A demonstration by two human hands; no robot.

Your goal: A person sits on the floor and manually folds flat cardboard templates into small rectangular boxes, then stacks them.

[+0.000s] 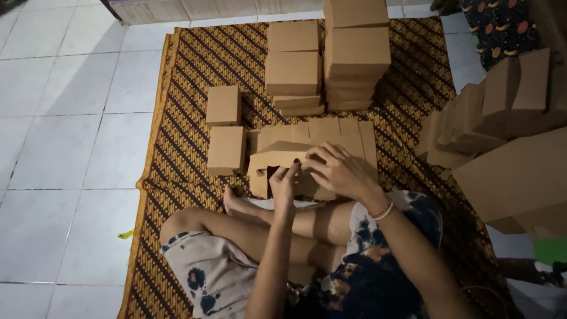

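Left hand [285, 183]: it pinches the front edge of the flat brown cardboard piece [313, 145], with the fingers bent around the edge.
Right hand [338, 170]: it lies on top of the same cardboard piece, fingers spread and curled over it, pressing and holding it. A beaded bracelet [383, 211] is on this wrist.
Cardboard piece: it is near the middle of the patterned mat [183, 77], just past the person's crossed legs [248, 227]. It is partly folded, and a dark gap shows under it.
Two small boxes [225, 127]: they are closed and sit one behind the other, just to the left of the cardboard piece.
Tall stacks of boxes [331, 53]: they stand at the far edge of the mat, behind the cardboard piece.
Leaning boxes [496, 112]: they are piled in a row at the right edge of the mat.
Floor [65, 118]: white tiles lie to the left of the mat.
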